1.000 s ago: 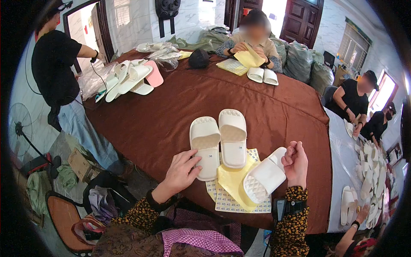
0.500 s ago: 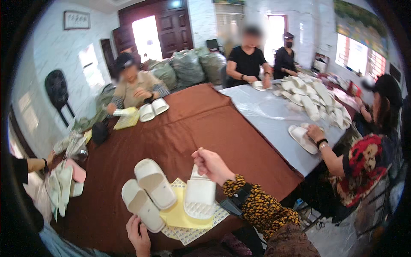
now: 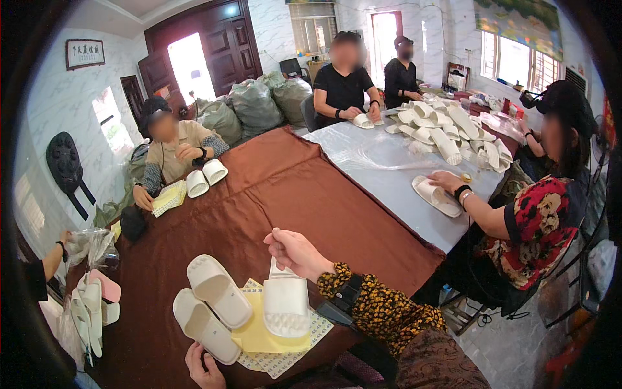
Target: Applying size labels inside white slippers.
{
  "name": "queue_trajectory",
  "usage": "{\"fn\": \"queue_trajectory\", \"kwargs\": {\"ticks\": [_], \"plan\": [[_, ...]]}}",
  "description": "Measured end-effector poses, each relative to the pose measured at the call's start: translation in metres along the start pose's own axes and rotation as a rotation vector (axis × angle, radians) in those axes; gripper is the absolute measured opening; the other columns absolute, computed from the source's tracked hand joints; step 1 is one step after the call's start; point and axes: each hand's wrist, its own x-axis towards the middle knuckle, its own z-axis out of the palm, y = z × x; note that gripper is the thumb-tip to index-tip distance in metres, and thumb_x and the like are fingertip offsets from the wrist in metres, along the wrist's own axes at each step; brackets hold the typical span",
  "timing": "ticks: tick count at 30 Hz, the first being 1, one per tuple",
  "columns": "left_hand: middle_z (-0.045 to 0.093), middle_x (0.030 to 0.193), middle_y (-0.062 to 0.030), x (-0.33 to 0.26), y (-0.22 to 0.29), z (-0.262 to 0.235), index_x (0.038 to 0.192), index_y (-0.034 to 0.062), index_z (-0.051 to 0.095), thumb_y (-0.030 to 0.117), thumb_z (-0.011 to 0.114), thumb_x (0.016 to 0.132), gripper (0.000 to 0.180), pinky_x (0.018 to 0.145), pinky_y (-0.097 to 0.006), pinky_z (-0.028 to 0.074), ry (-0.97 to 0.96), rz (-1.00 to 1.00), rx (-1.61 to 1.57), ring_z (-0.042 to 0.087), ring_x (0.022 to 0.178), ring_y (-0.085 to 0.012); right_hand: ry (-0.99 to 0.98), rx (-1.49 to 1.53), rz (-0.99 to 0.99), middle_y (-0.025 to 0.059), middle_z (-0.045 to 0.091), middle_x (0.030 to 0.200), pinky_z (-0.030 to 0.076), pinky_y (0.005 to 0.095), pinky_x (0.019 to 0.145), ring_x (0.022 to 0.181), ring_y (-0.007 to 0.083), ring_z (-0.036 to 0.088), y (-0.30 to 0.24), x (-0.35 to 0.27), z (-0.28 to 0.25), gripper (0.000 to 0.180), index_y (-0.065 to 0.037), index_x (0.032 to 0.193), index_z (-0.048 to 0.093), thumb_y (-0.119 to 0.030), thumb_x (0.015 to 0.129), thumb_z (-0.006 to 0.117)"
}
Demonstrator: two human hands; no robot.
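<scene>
My right hand point(image 3: 293, 251) is closed on the far end of a white slipper point(image 3: 285, 303). The slipper lies sole-up over a yellow sheet point(image 3: 254, 336) on the brown-covered table point(image 3: 278, 188). To the left of it, two more white slippers point(image 3: 218, 290) point(image 3: 205, 324) lie side by side, upper side up. My left hand point(image 3: 202, 364) shows only partly at the lower edge, its fingers apart and touching the near end of the closer slipper. A sheet of small stickers point(image 3: 288, 353) lies under the yellow sheet.
A seated person point(image 3: 170, 148) across the brown table has two white slippers point(image 3: 206, 178). A person in a red floral top point(image 3: 538, 220) handles a slipper at the grey table point(image 3: 382, 168), where a heap of white slippers point(image 3: 447, 126) lies. Pink and white slippers point(image 3: 91, 305) lie at the left.
The view has swung to the right. My right hand keeps its hold on the slipper, which now lies sole-up on the yellow sheet. My left hand has dropped toward the lower edge.
</scene>
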Motion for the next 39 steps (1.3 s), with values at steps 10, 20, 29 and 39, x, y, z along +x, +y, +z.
{"fn": "queue_trajectory", "kwargs": {"ticks": [10,20,29,39], "plan": [[0.063,0.112,-0.0192,-0.006,-0.009,0.002,0.112,-0.0022,0.063,0.007,0.061,0.088,0.025,0.090,-0.042,0.048,-0.037,-0.008,0.041,0.060,0.101,-0.0350,0.011,0.001,0.018,-0.0008,0.050,0.068,0.039,0.0267,0.047,0.048,0.0084,0.037,-0.007,-0.003,0.003,0.029,-0.006,0.094,0.059,-0.030,0.102,0.043],[0.060,0.114,-0.0203,-0.015,-0.021,0.006,0.107,-0.0060,0.060,0.002,0.052,0.085,0.024,0.097,-0.041,0.043,-0.088,-0.254,-0.017,0.057,0.108,-0.0334,0.002,0.008,0.019,-0.0020,0.048,0.067,0.039,0.0268,0.047,0.048,0.0084,0.036,-0.003,0.000,0.001,0.030,-0.007,0.093,0.059,-0.031,0.103,0.043],[0.061,0.114,-0.0193,-0.008,-0.013,0.005,0.106,-0.0063,0.060,0.002,0.052,0.086,0.023,0.097,-0.040,0.044,-0.115,-0.241,-0.042,0.058,0.107,-0.0325,0.012,0.027,0.028,0.0006,0.052,0.067,0.039,0.0273,0.045,0.047,0.0087,0.039,-0.002,0.002,-0.001,0.030,-0.006,0.096,0.057,-0.032,0.102,0.043],[0.062,0.110,-0.0194,-0.015,-0.010,0.004,0.103,-0.0051,0.062,0.000,0.055,0.085,0.020,0.093,-0.041,0.044,-0.043,-0.235,-0.080,0.058,0.104,-0.0336,-0.006,-0.014,0.004,-0.0003,0.050,0.069,0.040,0.0275,0.048,0.049,0.0093,0.037,-0.001,-0.001,0.000,0.030,-0.005,0.095,0.058,-0.029,0.103,0.042]]}}
